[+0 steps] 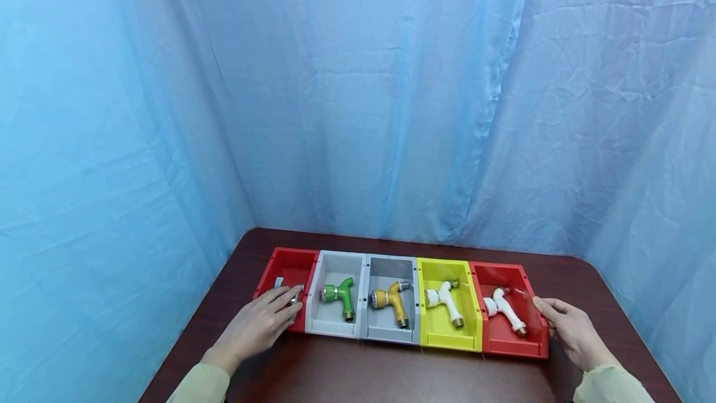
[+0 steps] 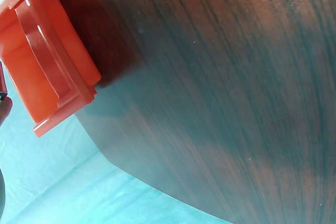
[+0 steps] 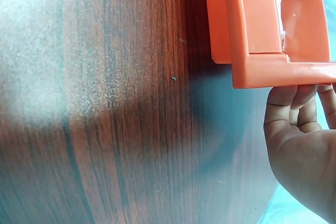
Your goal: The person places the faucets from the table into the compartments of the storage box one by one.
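My left hand (image 1: 260,325) reaches into the red bin (image 1: 293,259) at the row's left end. Its fingers hold a shiny metal tap (image 1: 294,299), mostly hidden beneath them. In the left wrist view a fingertip (image 2: 4,109) meets the tap's dark end at the edge. At the other end, my right hand (image 1: 576,331) pinches the side wall of a second red bin (image 1: 498,275), thumb on the rim and other fingers outside. A white tap (image 1: 508,313) with a brass end lies in that bin.
Between the red bins stand a white bin (image 1: 338,260) with a green tap (image 1: 344,297), a grey bin (image 1: 391,264) with a yellow tap (image 1: 396,303), and a yellow bin (image 1: 444,268) with a white tap (image 1: 449,303). Blue curtains (image 1: 358,92) surround the dark wooden table (image 1: 391,372).
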Demonstrator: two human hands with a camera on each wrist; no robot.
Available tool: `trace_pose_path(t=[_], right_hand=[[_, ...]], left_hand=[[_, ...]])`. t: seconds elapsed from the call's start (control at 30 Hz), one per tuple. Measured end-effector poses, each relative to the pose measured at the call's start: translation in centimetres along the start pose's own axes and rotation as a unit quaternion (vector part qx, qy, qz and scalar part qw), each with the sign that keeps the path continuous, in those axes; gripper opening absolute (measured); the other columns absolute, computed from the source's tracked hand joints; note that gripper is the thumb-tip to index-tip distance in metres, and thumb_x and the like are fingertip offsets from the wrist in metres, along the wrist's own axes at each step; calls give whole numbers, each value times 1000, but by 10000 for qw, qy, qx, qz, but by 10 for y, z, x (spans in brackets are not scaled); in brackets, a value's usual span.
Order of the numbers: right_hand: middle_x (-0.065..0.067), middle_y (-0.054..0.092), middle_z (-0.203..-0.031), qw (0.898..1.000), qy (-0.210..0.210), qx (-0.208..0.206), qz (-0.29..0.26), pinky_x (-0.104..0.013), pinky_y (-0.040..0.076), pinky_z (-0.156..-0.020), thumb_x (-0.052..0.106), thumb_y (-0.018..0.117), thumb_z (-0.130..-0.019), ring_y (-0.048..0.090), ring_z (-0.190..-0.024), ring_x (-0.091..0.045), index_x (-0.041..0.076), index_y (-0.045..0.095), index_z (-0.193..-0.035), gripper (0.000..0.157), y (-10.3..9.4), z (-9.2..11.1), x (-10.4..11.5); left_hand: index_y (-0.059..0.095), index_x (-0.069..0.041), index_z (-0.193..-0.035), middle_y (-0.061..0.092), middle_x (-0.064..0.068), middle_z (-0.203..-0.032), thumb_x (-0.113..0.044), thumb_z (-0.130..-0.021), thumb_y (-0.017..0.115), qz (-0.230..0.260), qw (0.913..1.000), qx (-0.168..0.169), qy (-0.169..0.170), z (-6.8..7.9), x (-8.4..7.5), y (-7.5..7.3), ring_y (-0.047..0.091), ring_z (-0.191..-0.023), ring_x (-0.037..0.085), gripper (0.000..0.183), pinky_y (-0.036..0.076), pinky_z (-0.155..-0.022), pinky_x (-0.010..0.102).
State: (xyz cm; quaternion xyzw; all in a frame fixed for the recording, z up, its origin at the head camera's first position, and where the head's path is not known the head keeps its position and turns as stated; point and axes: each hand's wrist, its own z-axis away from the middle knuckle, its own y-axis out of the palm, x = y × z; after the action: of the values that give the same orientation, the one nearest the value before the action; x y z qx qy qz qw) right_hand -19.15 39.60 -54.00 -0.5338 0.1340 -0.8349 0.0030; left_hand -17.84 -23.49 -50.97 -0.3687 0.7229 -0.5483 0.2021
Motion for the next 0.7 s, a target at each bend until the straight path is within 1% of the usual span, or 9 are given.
trace_pose_path(t=[0.13,0.27,0.4,0.53,0.7], right_hand=[[5,56,-78,10000,-25,-6,57,-29,47,-60,47,64,-84,50,-69,-11,4,54,-122,59,0,1,1],[5,56,-77,9999,-13,-2,103,-29,48,-60,47,63,-85,50,-69,-11,4,53,-122,58,0,0,1],[5,55,-76,10000,-29,17,87,-29,47,-59,47,63,-85,50,-67,-11,5,55,-120,56,1,0,1],[5,54,-74,10000,-64,21,16,-28,46,-58,47,65,-83,49,-66,-10,7,58,-117,54,1,1,1],[6,54,-72,10000,-74,20,-37,-28,46,-57,47,65,-83,49,-65,-10,9,60,-113,48,1,2,2]], left_hand=[[60,-21,-127,47,3,-138,-26,-74,79,-63,9999,-105,35,-2,4,4,47,-121,26,57,46,-91,45],[62,-20,-125,48,4,-137,-26,-74,79,-92,9998,-161,12,-3,7,6,49,-119,26,54,46,-91,44],[61,-20,-125,48,4,-137,-27,-75,78,-104,9999,-1,-48,-2,8,10,49,-119,27,53,47,-90,44],[61,-21,-126,47,3,-138,-29,-77,76,-108,9995,205,-199,-2,10,13,48,-120,26,52,47,-90,44],[61,-22,-126,48,1,-138,-30,-79,74,-49,9988,323,-370,-3,11,16,47,-121,25,50,47,-90,44]])
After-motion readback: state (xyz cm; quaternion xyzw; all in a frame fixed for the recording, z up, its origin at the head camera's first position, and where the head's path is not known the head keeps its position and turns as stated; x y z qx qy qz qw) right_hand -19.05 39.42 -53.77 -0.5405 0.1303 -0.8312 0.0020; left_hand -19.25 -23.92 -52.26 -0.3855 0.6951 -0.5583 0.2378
